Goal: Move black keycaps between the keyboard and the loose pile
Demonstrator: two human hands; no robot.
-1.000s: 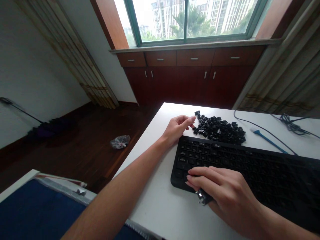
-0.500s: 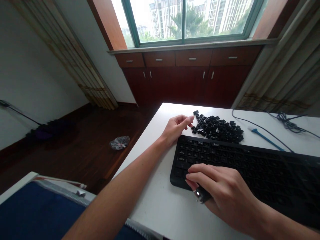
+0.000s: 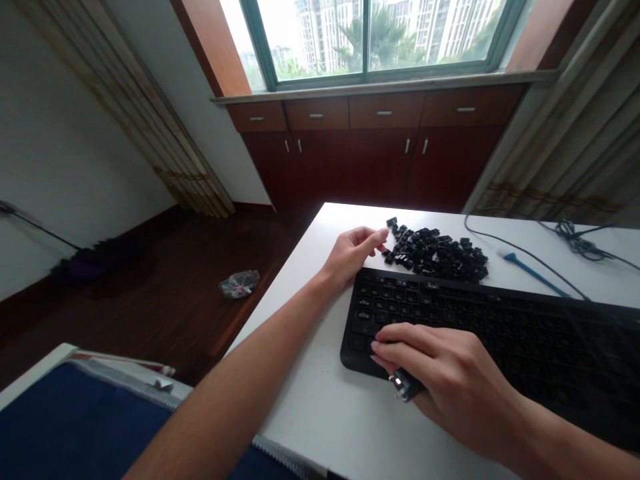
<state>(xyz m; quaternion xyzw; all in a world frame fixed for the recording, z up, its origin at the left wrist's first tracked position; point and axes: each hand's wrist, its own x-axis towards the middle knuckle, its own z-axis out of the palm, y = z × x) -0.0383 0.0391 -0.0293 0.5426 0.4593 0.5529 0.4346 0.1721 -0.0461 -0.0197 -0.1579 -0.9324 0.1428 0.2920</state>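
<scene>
1. A black keyboard (image 3: 525, 310) lay on a white tabletop (image 3: 310, 367), running out of view at the right; a heap of loose black keys (image 3: 440, 257) sat just behind it.
2. The left hand (image 3: 356, 252) was beside the heap's left side, fingers curled, thumb close to the fingertips; whether it pinched a key could not be told. A sideways nudge might have scattered the keys, since nothing fenced them in.
3. The right hand (image 3: 447, 377) bent over the keyboard's left end, fingers curled around a small black tool (image 3: 407, 385) with a silver end. Uneven pressure there might have made the tool slip and scratch the frame.
4. The right hand also hid part of the keyboard, so a misplaced fingertip could have gone unnoticed.
5. Behind the keyboard, a blue brush (image 3: 537, 275) lay near a cable (image 3: 574, 241); a tug on that cable might have knocked the brush.
</scene>
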